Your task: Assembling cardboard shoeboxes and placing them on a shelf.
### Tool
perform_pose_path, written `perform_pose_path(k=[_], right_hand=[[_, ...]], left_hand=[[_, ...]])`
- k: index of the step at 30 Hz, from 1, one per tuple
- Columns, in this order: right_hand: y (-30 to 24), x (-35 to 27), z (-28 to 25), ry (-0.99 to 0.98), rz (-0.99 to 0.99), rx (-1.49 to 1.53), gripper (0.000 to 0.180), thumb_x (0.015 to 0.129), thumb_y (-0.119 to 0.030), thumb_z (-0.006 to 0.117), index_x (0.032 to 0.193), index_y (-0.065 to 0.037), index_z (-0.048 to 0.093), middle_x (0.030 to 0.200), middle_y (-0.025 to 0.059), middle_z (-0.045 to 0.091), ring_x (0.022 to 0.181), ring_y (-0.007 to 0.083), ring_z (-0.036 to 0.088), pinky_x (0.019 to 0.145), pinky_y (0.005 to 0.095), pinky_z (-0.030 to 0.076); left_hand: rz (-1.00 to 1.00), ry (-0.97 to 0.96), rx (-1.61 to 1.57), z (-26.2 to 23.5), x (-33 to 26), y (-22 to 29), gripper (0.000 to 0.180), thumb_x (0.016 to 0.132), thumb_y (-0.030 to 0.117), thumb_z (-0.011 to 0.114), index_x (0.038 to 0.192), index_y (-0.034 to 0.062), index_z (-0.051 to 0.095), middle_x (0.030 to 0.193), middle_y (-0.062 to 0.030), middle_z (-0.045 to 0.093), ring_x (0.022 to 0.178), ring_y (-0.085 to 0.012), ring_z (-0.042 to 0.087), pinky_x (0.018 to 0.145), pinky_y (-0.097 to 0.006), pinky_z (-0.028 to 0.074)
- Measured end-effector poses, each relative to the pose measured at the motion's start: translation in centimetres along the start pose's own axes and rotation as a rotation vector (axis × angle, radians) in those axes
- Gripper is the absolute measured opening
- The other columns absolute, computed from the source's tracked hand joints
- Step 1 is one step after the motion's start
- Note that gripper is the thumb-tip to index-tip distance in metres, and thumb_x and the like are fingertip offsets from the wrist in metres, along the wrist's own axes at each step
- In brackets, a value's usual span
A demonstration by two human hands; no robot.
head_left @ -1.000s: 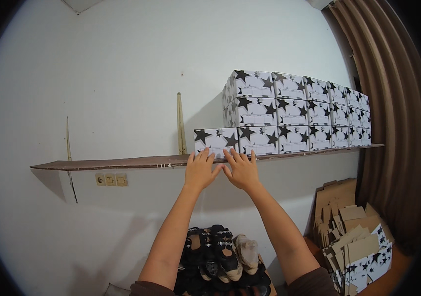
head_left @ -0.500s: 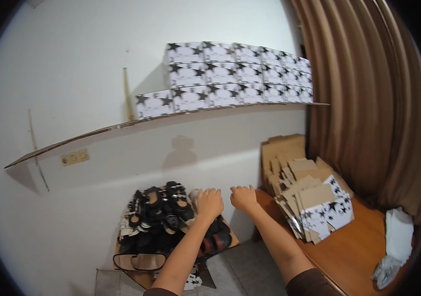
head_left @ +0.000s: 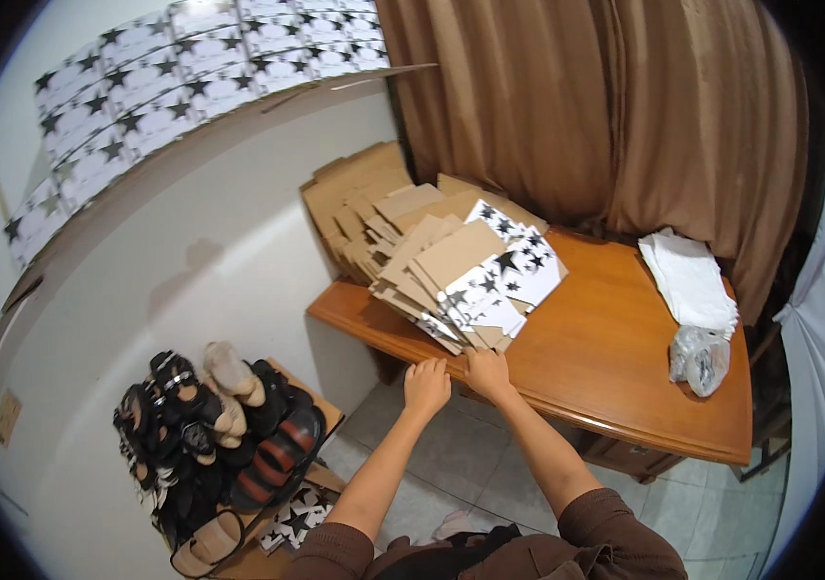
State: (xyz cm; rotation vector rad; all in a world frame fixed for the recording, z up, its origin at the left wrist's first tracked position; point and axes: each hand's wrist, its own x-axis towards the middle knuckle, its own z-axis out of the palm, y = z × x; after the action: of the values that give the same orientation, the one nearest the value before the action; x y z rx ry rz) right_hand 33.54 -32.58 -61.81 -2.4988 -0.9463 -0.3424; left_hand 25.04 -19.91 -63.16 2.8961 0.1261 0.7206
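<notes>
A leaning pile of folded cardboard boxes (head_left: 461, 253), brown inside and white with black stars outside, lies on the wooden table (head_left: 616, 358). At its lower corner is my right hand (head_left: 487, 371), fingers bent down and closed against the nearest cardboard edge; their tips are hidden, so a firm hold cannot be made out. Just left of it, in front of the table's edge, my left hand (head_left: 427, 389) is curled closed, back up, with nothing visible in it. The two hands are close together but apart.
Black, beige and brown shoes (head_left: 224, 425) are heaped on a cardboard support at lower left. White star-printed boxes (head_left: 180, 82) fill a wall shelf at upper left. White cloth (head_left: 688, 280) and a clear plastic bag (head_left: 700, 360) lie at the table's right. A brown curtain (head_left: 577, 116) hangs behind.
The view has swung right and down toward the table. Both hands have moved from beside the shoe heap to the table's edge, the right one reaching the box pile.
</notes>
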Motion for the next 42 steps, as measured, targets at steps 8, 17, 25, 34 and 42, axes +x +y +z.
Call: perform_pose_path(k=[8, 17, 25, 34, 42], right_hand=[[9.2, -1.6, 2.5, -0.088, 0.299, -0.009, 0.036, 0.082, -0.017, 0.051, 0.117, -0.008, 0.056, 0.103, 0.0159, 0.063, 0.097, 0.0316, 0.060, 0.091, 0.0491, 0.040], [16.5, 2.3, 3.4, -0.134, 0.336, 0.149, 0.035, 0.083, -0.020, 0.053, 0.115, -0.006, 0.055, 0.102, 0.0168, 0.063, 0.096, 0.0330, 0.060, 0.086, 0.0453, 0.045], [22.0, 8.3, 5.3, -0.166, 0.395, 0.437, 0.038, 0.084, -0.017, 0.049, 0.117, 0.001, 0.053, 0.104, 0.0238, 0.061, 0.096, 0.0372, 0.059, 0.085, 0.0418, 0.046], [25.2, 7.5, 11.5, -0.081, 0.523, 0.370, 0.028, 0.081, -0.011, 0.051, 0.105, 0.003, 0.057, 0.100, 0.0229, 0.058, 0.095, 0.0354, 0.056, 0.085, 0.0401, 0.045], [26.0, 6.0, 11.3, 0.149, 0.650, 0.700, 0.022, 0.086, -0.005, 0.048, 0.105, 0.001, 0.057, 0.101, 0.0151, 0.057, 0.094, 0.0247, 0.056, 0.084, 0.0334, 0.046]], left_hand=[[0.108, -0.251, -0.115, 7.3, 5.8, 3.2, 0.036, 0.085, 0.024, 0.053, 0.115, 0.0042, 0.057, 0.113, -0.0123, 0.059, 0.105, -0.0284, 0.055, 0.090, -0.042, 0.040], [0.138, -0.282, -0.354, 15.3, 12.2, 7.6, 0.044, 0.082, 0.019, 0.057, 0.121, 0.0027, 0.048, 0.112, -0.0146, 0.057, 0.103, -0.0304, 0.055, 0.088, -0.042, 0.042], [-0.022, 0.025, -0.018, 18.1, 23.0, 3.5, 0.061, 0.077, 0.026, 0.063, 0.129, 0.0014, 0.043, 0.131, -0.0235, 0.043, 0.123, -0.0379, 0.037, 0.103, -0.050, 0.028], [-0.199, -0.149, -0.070, 18.2, 28.4, -0.6, 0.061, 0.073, 0.035, 0.069, 0.120, 0.0014, 0.049, 0.110, -0.0184, 0.054, 0.106, -0.0335, 0.050, 0.088, -0.046, 0.037], [-0.055, -0.465, -0.511, 18.5, 30.8, -1.2, 0.037, 0.084, 0.028, 0.061, 0.106, -0.0013, 0.056, 0.101, -0.0236, 0.061, 0.093, -0.0388, 0.059, 0.079, -0.044, 0.046]])
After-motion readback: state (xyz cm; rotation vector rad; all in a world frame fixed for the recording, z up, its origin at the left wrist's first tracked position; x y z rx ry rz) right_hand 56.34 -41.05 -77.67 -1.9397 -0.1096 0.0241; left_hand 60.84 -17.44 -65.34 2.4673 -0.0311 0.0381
